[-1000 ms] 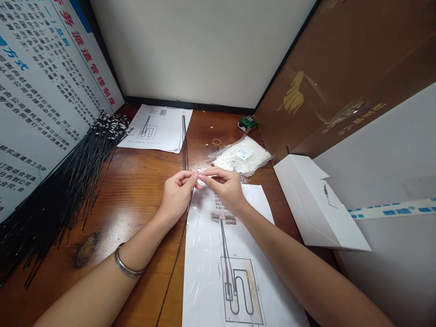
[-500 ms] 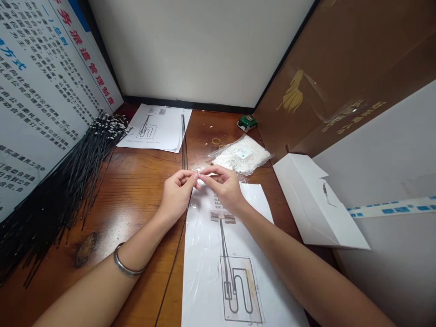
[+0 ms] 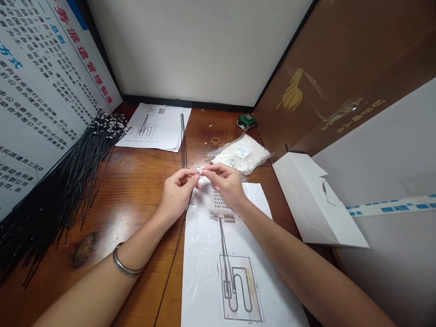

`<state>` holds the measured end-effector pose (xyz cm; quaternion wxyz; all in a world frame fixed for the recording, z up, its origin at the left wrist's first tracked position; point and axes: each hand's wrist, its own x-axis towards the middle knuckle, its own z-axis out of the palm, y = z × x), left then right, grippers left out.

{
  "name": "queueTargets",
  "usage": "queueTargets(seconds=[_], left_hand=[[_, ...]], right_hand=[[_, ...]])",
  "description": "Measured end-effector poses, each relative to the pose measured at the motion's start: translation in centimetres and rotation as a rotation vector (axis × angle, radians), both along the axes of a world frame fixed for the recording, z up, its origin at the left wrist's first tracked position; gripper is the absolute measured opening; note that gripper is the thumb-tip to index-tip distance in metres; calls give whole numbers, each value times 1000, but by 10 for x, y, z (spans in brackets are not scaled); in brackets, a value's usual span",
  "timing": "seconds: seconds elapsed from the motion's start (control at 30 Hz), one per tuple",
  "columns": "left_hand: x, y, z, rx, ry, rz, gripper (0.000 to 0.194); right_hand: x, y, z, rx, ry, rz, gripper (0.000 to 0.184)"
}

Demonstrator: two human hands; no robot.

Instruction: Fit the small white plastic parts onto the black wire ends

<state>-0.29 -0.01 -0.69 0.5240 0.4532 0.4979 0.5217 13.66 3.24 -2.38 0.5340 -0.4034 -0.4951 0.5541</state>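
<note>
My left hand (image 3: 177,191) is closed in a pinch on a thin black wire (image 3: 169,268), which runs from the near edge of the view up under the palm. Opposite it, fingertip to fingertip, my right hand (image 3: 225,182) pinches too. A tiny white piece (image 3: 200,171) shows between the two sets of fingertips; its exact shape is too small to tell. Just beyond the hands, several black wires (image 3: 184,141) lie straight on the table. Below my right hand rests a plastic-covered sheet (image 3: 207,254) with a printed wiring drawing.
A large bundle of black wires with white ends (image 3: 78,163) lies at the left. Behind are printed papers (image 3: 166,129), a green tape measure (image 3: 246,121), rubber bands (image 3: 215,141) and a clear bag of small white pieces (image 3: 242,154). A white box (image 3: 316,204) stands at the right.
My right fingertips have drawn slightly away from the left ones, and the small white piece now shows between them. Otherwise the hands stay in place; the view shifts slightly.
</note>
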Motion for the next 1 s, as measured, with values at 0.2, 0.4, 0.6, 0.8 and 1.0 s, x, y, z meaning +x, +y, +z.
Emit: queueTargets(seconds=[0.2,0.4,0.6,0.8,1.0], left_hand=[[-1,0,-3,17,8,-16,17],[-1,0,-4,28,16,-19,14],[-1,1,-3,13,33,-9,15],[0,0,-5,14,51,-1,16],[0,-1,-5,32,93,17,16]], right_hand=[[0,1,1,-20,21,16,16],[1,1,-2,-2,13,21,14],[2,2,-4,24,-5,34,14],[1,1,-4,43,1,50,13],[0,-2,-3,54,-50,26,16]])
